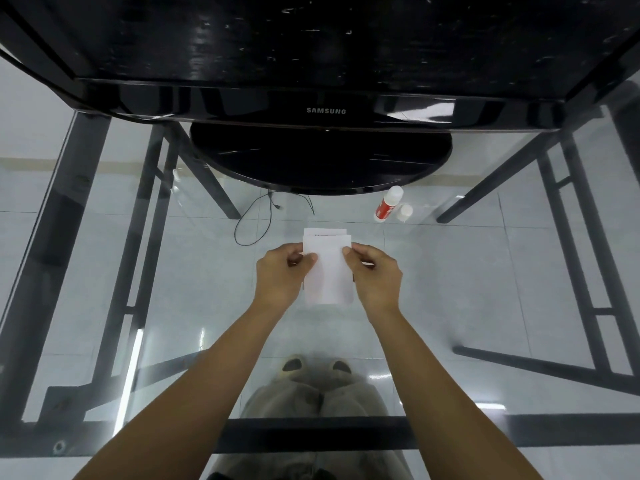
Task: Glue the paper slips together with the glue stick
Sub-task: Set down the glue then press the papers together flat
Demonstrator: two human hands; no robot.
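"SAMSUNG" on monitor bezel (glue stick label seemingly unreadable).

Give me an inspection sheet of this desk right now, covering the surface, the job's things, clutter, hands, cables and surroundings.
Surface: glass table top on a dark metal frame, with glare streaks.
Job's things: white paper slips held above the glass, one behind another and offset; glue stick standing far right, its cap beside it.
Clutter: nothing seen.
Hands: left hand in a pinch grip on the slips' left edge; right hand pinching the right edge.
Cables: thin black cable looped, seen through the glass below the monitor base.
Surroundings: black Samsung monitor on a round base; pale tiled floor and the person's legs visible through the glass.
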